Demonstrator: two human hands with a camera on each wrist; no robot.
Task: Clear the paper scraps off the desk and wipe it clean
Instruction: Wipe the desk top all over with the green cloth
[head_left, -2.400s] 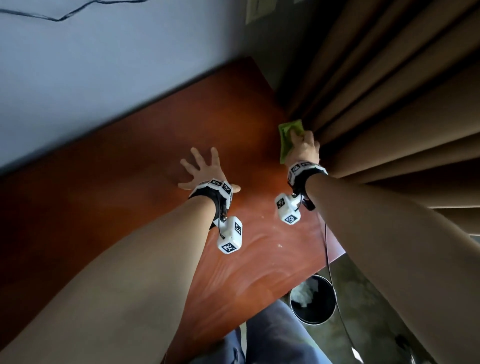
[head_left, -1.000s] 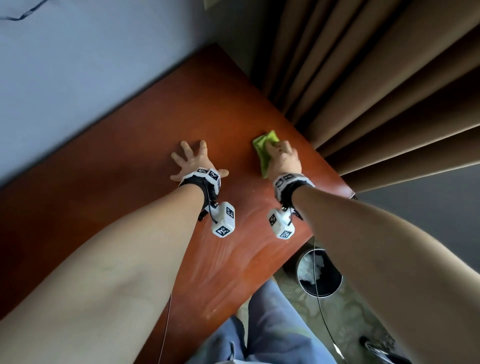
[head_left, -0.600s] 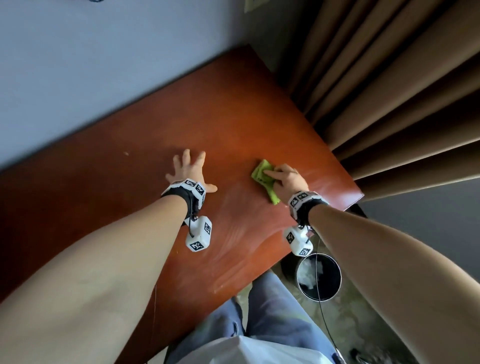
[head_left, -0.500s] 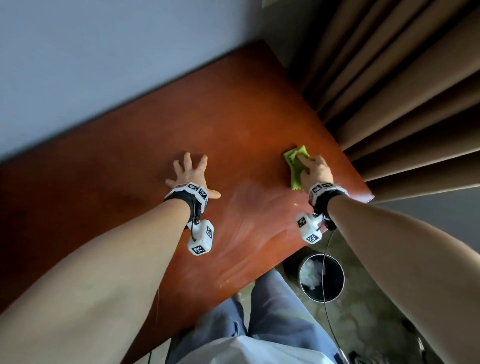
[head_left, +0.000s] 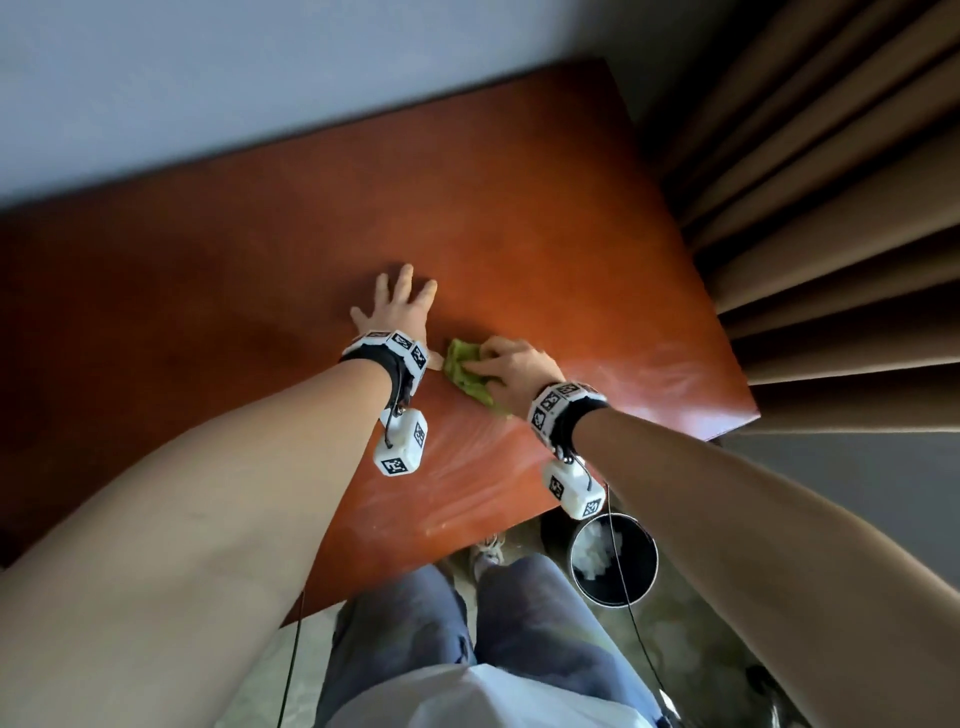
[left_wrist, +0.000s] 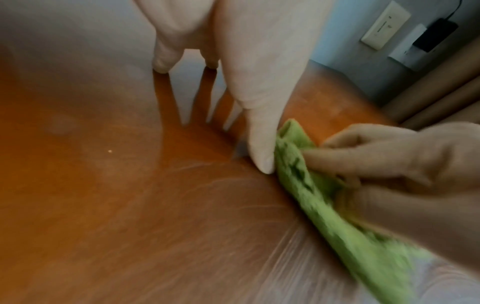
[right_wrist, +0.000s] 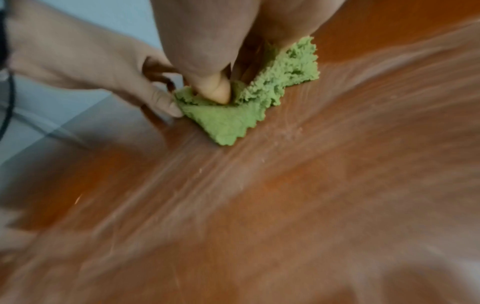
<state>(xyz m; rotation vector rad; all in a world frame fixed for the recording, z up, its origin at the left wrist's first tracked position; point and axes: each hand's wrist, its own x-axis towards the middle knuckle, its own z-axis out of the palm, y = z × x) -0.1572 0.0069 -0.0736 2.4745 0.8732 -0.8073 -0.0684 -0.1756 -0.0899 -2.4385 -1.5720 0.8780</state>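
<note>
The reddish-brown desk (head_left: 218, 291) shows pale wipe streaks near its front edge. My left hand (head_left: 397, 301) lies flat on it with fingers spread, holding nothing. Just to its right, my right hand (head_left: 506, 366) grips a crumpled green cloth (head_left: 465, 371) and presses it on the wood. In the right wrist view my right thumb digs into the green cloth (right_wrist: 228, 121), and the left thumb touches the cloth's edge. The left wrist view shows the green cloth (left_wrist: 298, 170) against the left thumb and one tiny pale crumb (left_wrist: 110, 151) on the desk.
A black bin (head_left: 631, 587) holding white paper stands on the floor by the desk's front right corner. Brown curtains (head_left: 831, 234) hang along the desk's right edge, and a grey wall (head_left: 260, 78) runs behind it. My legs (head_left: 467, 623) are at the front edge.
My right hand has swept the green cloth leftward from the desk's right edge by the curtains to beside my left thumb. The left hand has stayed flat on the desk.
</note>
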